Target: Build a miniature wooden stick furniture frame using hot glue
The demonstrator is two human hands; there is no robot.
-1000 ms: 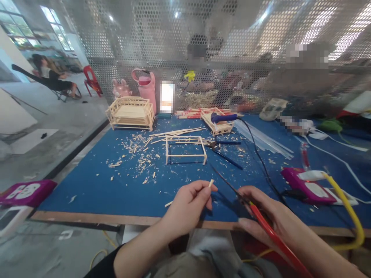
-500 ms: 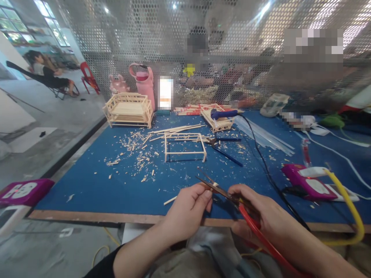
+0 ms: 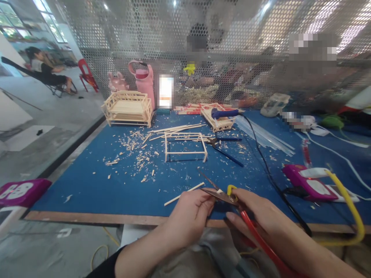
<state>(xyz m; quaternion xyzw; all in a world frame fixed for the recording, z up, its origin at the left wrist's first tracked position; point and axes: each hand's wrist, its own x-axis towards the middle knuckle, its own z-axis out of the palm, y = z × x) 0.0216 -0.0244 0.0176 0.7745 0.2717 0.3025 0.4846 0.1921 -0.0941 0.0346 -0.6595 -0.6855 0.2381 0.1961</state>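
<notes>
Near the table's front edge, my right hand is closed on scissors with long red handles and a yellow part by the pivot. Their dark blades point left, parted, with a small pale wooden piece between them. My left hand is closed in a pinch beside the blades, on that piece as far as I can see; the fingertips are partly hidden. Just behind the left hand lies a thin wooden stick. Farther back stands a small open frame of sticks.
Blue-handled pliers, loose sticks and scattered wood scraps lie on the blue table. A stick-built model stands back left. A blue glue gun rests on another model; its black cord runs forward right, near a purple power strip.
The scissors have turned and lowered slightly, and my left hand has shifted down a little with its fingers curled further. More of the stick behind it shows now.
</notes>
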